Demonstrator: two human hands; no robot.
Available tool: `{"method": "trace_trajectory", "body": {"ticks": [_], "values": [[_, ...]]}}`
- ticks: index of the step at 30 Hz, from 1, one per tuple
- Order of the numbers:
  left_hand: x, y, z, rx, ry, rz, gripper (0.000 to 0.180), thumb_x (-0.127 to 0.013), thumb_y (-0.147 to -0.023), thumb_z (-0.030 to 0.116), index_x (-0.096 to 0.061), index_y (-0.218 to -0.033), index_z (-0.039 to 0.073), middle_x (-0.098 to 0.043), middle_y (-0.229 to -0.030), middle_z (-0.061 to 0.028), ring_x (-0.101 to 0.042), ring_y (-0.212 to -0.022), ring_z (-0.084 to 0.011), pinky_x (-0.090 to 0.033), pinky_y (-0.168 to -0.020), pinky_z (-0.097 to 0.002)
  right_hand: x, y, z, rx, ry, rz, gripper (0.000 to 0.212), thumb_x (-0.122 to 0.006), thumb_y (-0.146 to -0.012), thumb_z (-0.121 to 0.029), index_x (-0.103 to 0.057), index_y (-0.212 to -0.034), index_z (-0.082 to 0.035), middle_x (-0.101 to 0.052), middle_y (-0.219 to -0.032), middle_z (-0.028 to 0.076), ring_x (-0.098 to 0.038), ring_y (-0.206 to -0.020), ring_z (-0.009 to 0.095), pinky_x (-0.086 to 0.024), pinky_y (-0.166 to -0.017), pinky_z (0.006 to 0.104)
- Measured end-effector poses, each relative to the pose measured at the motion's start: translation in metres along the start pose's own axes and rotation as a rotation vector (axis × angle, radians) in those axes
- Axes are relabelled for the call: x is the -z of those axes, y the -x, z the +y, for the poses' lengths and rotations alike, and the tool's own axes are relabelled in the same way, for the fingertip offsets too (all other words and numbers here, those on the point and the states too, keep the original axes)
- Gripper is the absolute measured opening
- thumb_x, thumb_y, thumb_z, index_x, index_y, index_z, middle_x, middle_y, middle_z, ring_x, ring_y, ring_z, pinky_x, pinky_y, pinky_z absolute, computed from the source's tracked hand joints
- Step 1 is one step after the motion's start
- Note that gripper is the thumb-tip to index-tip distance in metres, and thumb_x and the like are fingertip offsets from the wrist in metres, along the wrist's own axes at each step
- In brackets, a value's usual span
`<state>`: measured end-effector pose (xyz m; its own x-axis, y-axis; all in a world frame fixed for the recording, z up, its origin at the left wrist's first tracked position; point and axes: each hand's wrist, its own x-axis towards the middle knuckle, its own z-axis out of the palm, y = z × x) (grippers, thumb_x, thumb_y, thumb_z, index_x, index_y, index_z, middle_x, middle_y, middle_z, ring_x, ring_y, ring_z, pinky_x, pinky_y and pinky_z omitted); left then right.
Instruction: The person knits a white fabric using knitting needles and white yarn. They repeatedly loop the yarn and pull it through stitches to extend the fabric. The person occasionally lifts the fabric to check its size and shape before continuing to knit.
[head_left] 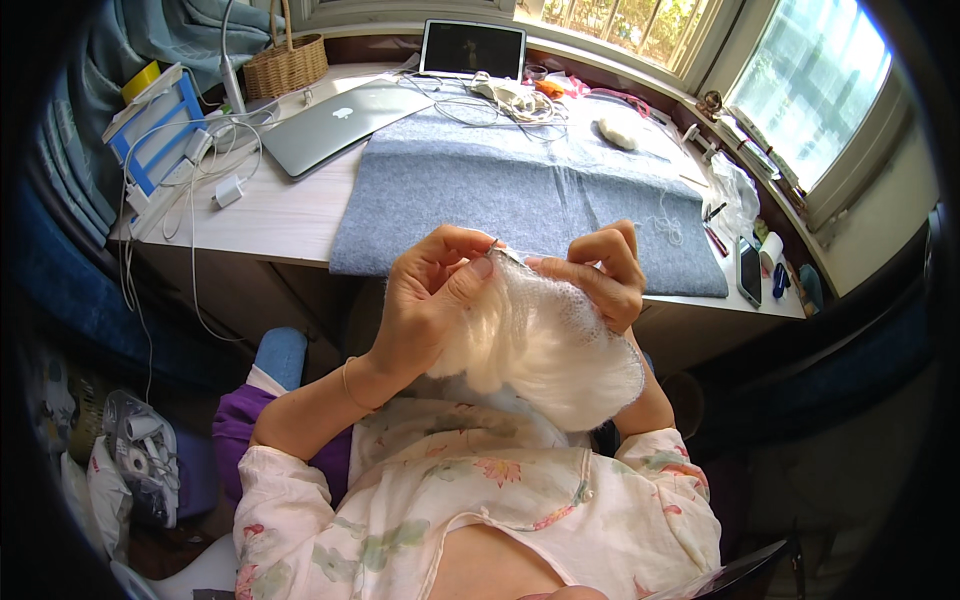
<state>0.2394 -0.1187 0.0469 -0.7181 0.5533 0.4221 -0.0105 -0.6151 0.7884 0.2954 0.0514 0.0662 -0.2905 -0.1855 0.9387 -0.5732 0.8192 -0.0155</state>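
Observation:
A piece of fluffy white knitting hangs between my hands, above my lap and in front of the desk edge. My left hand pinches its upper left corner, thumb and fingertips closed around a thin knitting needle whose tip shows there. On the other side my right hand is closed at the top edge of the knitting, index finger reaching toward the left fingertips. What lies inside its curled fingers is mostly hidden. A thin dark line runs along the knitting's lower right edge.
On the white desk lies a grey-blue felt mat. A closed laptop, a tablet, tangled cables and a wicker basket stand behind. White yarn rests far right; a phone lies by the right edge.

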Motion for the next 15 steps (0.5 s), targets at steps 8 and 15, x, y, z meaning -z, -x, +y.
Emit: {"method": "trace_trajectory", "body": {"ticks": [8,15], "values": [[0.001,0.003,-0.004,0.093,-0.102,-0.093,0.016,-0.057,-0.085,0.007,-0.061,-0.1,0.002,-0.062,-0.088,-0.004,-0.057,-0.076,-0.0057,-0.047,-0.066,-0.0176,-0.012,0.003,-0.002,-0.066,-0.166,0.045,0.022,-0.07,-0.056,-0.02,-0.058,-0.07,-0.008,-0.05,-0.07,0.003,-0.042,-0.063,0.017,-0.031,-0.059,0.0279],[-0.001,0.0,0.005,0.031,-0.043,0.0,0.016,-0.054,-0.086,0.005,-0.059,-0.101,0.002,-0.062,-0.085,-0.0041,-0.055,-0.069,-0.0035,-0.047,-0.059,-0.0178,-0.003,0.001,-0.002,-0.06,-0.159,0.071,0.023,-0.069,-0.05,-0.02,-0.057,-0.065,-0.007,-0.047,-0.065,0.003,-0.04,-0.059,0.016,-0.029,-0.058,0.0282]]}}
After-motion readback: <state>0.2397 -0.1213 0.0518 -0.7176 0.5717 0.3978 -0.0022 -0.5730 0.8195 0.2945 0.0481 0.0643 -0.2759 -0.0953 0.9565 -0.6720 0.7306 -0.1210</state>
